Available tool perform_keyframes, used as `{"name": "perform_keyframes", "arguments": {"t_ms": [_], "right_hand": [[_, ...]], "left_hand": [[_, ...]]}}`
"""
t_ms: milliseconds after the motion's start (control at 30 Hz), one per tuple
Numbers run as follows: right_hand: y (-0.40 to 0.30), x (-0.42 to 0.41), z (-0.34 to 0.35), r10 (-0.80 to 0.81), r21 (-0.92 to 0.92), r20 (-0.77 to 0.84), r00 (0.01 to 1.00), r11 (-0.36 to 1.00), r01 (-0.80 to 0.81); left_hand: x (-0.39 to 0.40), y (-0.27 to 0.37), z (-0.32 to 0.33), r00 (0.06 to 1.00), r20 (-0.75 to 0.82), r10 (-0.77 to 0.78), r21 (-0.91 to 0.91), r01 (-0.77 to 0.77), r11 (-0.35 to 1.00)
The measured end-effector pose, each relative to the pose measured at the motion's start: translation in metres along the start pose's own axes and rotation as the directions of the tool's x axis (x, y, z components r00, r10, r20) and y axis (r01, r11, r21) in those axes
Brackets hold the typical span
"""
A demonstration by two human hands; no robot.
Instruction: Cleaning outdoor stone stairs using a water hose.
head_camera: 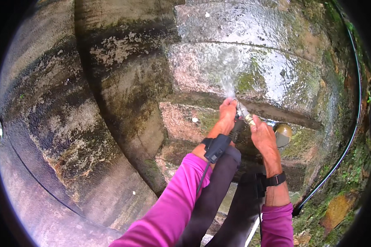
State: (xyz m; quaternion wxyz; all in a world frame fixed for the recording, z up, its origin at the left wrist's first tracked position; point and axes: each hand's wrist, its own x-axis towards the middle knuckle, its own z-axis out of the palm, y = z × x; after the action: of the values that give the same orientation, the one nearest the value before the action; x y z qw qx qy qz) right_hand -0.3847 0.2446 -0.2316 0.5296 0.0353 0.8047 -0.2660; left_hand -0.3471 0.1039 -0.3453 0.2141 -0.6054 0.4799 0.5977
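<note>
A hose spray nozzle [242, 109] with a brass-coloured coupling [249, 119] is held in front of me over wet, mossy steps. My left hand [227, 111] grips the nozzle near its outlet, its fingers curled round the front. Behind it, my right hand [262, 133] is closed around the coupling end; its palm hides what lies inside. A fan of water [228, 83] shoots away from the outlet onto the wet step [201, 68]. Glossy runoff covers the stone there, with a green moss patch [250, 78] beside the spray.
A stained wall [133, 80] rises on the left. Along the right rim a dark hose [357, 92] curves past a mossy bank [355, 166] with a brown leaf [337, 211]. My shoe [283, 136] rests on a step beyond my right hand. Cables hang from both wrist straps.
</note>
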Motion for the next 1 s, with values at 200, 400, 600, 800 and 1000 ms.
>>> {"name": "perform_keyframes", "arguments": {"t_ms": [200, 400, 600, 800, 1000], "right_hand": [[0.048, 0.008, -0.015, 0.078, -0.133, -0.084, 0.993, 0.987, -0.089], [0.113, 0.013, -0.039, 0.201, -0.147, -0.169, 0.965, 0.963, -0.226], [0.181, 0.011, -0.070, 0.243, -0.049, -0.312, 0.918, 0.961, -0.271], [0.191, 0.014, -0.086, 0.241, 0.001, -0.333, 0.911, 0.967, -0.255], [0.200, 0.017, -0.095, 0.161, 0.110, -0.395, 0.904, 0.986, -0.127]], "left_hand": [[-0.039, -0.003, 0.025, 0.991, -0.120, 0.055, 0.185, -0.032, 0.982], [-0.107, 0.030, 0.019, 0.993, -0.044, -0.105, -0.066, 0.102, 0.993], [-0.180, 0.054, 0.028, 0.986, 0.107, -0.131, -0.342, 0.160, 0.926], [-0.236, 0.038, 0.036, 0.976, 0.160, -0.151, -0.413, 0.205, 0.887], [-0.224, 0.011, 0.040, 0.980, 0.070, -0.185, -0.376, 0.197, 0.905]]}}
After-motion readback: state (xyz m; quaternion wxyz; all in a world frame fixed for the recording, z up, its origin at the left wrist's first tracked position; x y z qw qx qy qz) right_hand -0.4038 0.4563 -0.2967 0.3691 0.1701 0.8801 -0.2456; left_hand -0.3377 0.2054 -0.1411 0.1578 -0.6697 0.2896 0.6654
